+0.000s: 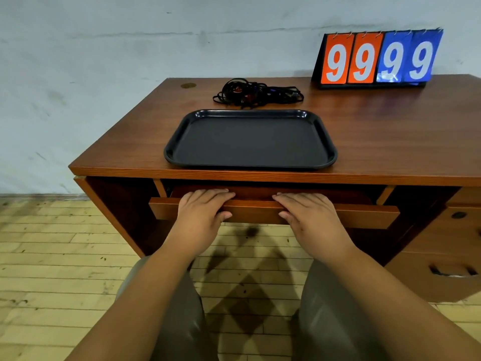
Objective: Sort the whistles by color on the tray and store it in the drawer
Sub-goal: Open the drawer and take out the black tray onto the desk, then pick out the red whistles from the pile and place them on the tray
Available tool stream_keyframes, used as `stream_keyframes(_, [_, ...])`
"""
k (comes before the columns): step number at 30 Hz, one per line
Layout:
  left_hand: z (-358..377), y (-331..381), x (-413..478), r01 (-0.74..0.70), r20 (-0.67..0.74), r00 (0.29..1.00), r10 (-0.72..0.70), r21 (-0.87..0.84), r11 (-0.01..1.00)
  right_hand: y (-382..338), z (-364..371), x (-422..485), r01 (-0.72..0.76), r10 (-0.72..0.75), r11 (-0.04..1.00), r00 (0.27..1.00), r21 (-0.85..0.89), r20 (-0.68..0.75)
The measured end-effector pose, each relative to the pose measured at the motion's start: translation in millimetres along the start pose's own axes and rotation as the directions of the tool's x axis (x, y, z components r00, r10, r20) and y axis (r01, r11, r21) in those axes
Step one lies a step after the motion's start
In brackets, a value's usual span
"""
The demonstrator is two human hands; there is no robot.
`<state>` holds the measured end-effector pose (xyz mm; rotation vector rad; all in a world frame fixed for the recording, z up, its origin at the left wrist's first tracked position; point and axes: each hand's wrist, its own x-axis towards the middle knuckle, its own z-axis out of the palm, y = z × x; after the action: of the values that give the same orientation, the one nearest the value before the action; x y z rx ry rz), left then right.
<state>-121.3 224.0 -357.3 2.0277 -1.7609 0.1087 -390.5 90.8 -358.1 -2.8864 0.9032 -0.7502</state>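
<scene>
Gripping the front edge of the drawer [364, 214], our left hand [200, 214] and right hand [307, 217] sit side by side, fingers over the top, thumbs in front. On the desk [390, 139], the tray [250, 112] lies lengthwise left-right; whistles [257, 93] tangle just behind it.

Light is bright and even from above me. Soft shadows cross the floor [247, 295]; the worktop [390, 139] edges bow.

My left grip [201, 212] and right grip [307, 217] are bare, forearms [151, 282] bare too; smooth, slightly shiny taupe trousers [179, 321] cover both thighs.
</scene>
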Motion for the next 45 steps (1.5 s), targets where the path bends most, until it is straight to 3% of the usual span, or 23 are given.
stream_keyframes(6, [-23,-5,-1,0.017,0.079,0.997,0.001,-0.225,0.974,11,-17,-5,0.014,-0.028,0.986,0.996,0.168,0.084])
stream_keyframes(14, [-107,17,-5,0.063,0.166,0.986,0.009,-0.425,0.903,5,-95,-6,0.017,-0.019,0.962,1.000,0.274,0.004])
stream_keyframes(19, [-151,34,22,0.079,0.118,0.993,-0.020,-0.517,0.852,1,-135,28,-0.016,0.037,0.950,0.997,0.311,-0.062])
stream_keyframes(28, [-169,24,107,0.085,0.108,0.993,-0.038,-0.471,0.878,30,-159,109,-0.156,0.173,0.909,0.985,0.386,-0.009])
stream_keyframes(45, [-148,-9,256,0.188,0.212,0.973,-0.091,-0.496,0.848,77,-110,245,-0.311,0.273,0.837,0.950,0.450,0.150])
